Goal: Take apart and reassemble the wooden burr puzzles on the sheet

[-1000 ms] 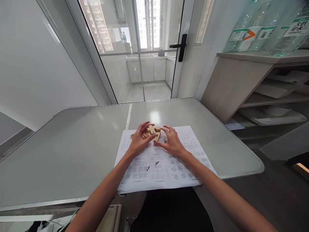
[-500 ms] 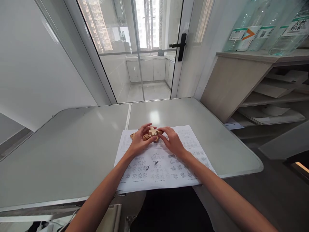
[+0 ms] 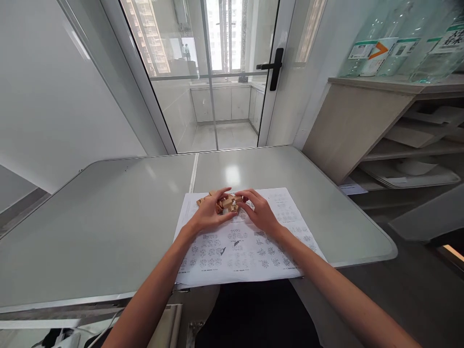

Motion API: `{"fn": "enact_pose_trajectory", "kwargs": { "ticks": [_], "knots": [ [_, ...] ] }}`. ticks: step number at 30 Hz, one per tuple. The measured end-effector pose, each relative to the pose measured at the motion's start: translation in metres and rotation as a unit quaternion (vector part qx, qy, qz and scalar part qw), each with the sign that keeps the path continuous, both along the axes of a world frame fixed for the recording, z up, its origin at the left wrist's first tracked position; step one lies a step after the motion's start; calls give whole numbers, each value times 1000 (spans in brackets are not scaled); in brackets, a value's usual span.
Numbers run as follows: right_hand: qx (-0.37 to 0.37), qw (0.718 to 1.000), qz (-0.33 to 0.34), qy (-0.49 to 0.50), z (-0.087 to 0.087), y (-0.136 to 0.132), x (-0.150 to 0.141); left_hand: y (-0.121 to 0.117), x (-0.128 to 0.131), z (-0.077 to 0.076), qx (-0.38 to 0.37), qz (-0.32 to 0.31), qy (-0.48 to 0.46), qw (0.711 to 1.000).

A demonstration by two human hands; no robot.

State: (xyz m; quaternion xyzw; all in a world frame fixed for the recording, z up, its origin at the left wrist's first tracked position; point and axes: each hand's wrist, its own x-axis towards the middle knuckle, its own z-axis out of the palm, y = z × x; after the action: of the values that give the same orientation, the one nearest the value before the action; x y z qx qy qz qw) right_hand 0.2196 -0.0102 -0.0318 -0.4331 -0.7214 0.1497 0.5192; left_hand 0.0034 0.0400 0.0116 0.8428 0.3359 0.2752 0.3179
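here, printed paper [image 3: 239, 251]: flat on the grey table [image 3: 108, 227], reaching its near edge.
left hand [image 3: 210, 213]: cupped about a pile of wooden blocks [image 3: 225, 203], thumb and fingers apart; whether it grips any, i cannot tell.
right hand [image 3: 261, 212]: thumb and fingertips pinching one block [image 3: 238, 198] at the pile's right side.
wooden blocks: between the hands, on the paper's far part.
shelf unit [image 3: 351, 121]: right, bottles [image 3: 402, 46] on top.
glass door [image 3: 267, 116]: beyond the table.
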Motion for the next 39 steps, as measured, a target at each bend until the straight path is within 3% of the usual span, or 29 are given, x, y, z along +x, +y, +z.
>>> {"fn": "enact_pose_trajectory", "kwargs": {
  "ticks": [6, 13, 17, 24, 29, 39],
  "knots": [
    [-18, 999, -5, 46, 7, -1, -1, 2, 2, -8, 65, 8, 28, 997],
    [-50, 994, 30, 98, 11, -4, -6, 2, 6, -17, 83, 21, 41, 995],
    [-110, 973, 39, 198, 12, -1, -4, 3, 6, -20, 91, 24, 41, 995],
    [-179, 919, -92, 338, 2, 16, 12, 11, 3, -22, 101, 74, -6, 992],
    [-235, 936, -148, 219, -6, 17, 12, 14, -1, -20, 85, 61, 15, 994],
    [-208, 962, -153, 89, -10, 17, 9, 20, 0, -26, 60, 56, 65, 994]
  ]
}}
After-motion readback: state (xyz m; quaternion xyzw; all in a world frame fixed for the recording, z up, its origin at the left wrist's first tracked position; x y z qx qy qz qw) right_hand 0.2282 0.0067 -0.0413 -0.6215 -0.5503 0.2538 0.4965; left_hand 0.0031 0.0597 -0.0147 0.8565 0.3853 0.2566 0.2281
